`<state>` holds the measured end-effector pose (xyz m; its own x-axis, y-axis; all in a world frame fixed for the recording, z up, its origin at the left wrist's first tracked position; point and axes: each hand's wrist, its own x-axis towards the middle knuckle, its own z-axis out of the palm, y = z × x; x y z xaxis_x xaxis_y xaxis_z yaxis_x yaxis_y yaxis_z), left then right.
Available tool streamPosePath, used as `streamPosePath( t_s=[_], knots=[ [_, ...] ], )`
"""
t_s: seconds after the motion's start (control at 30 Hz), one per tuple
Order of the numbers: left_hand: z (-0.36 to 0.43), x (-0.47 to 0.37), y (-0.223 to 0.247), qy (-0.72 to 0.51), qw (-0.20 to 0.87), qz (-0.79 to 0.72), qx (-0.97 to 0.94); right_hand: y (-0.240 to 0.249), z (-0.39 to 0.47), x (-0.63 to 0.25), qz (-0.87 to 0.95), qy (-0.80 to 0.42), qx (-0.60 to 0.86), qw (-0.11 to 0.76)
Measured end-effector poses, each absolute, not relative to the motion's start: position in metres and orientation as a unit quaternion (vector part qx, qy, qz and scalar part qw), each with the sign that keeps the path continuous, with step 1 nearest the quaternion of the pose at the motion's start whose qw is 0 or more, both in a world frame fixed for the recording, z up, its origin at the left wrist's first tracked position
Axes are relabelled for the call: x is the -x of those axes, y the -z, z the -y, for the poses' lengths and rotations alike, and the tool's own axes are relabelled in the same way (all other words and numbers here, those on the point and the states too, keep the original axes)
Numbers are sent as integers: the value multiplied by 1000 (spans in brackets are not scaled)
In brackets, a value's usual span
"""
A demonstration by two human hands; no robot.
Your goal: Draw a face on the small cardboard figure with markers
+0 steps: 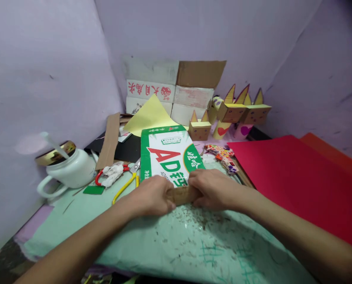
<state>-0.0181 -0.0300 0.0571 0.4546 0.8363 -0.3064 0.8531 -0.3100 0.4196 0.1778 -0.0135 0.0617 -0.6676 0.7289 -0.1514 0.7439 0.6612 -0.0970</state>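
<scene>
A green and white printed cardboard sheet (pixel 167 152) lies in the middle of the table, its near edge curled up to show brown cardboard. My left hand (pixel 155 195) is closed on the left end of that curled edge. On its right end my right hand (pixel 211 189) is closed too, fingers wrapped over the fold. Yellow-handled scissors (pixel 124 188) lie left of the sheet, close to my left hand. Small brown scraps (pixel 204 221) are scattered on the table just in front of my hands.
A white mug (pixel 71 171) and red-handled scissors (pixel 98 177) sit left. Behind are yellow paper (pixel 150 116), an opened carton (pixel 193 96) and cardboard figures with pointed ears (pixel 199 131). Red sheets (pixel 306 177) cover the right side. A green cloth (pixel 128 246) covers the table.
</scene>
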Motion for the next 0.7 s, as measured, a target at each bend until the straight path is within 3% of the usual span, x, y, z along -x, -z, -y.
streamPosePath(
  t_s=[0.2, 0.27, 0.43, 0.53, 0.7],
  knots=[
    [73, 4, -49, 14, 12, -468, -884, -41, 36, -179, -951, 42, -306, -8],
    [79, 3, -42, 23, -18, -444, -896, -34, 40, -180, -960, 27, -279, -29],
    [63, 7, -53, 45, 83, -453, -886, -46, 27, -178, -950, 106, -294, -5],
    [34, 12, -72, 41, 237, -473, -848, -61, 1, -175, -917, 241, -319, 5],
    [-13, 19, -77, 73, 343, -468, -811, -61, -43, -170, -824, 440, -353, 56]
  ],
)
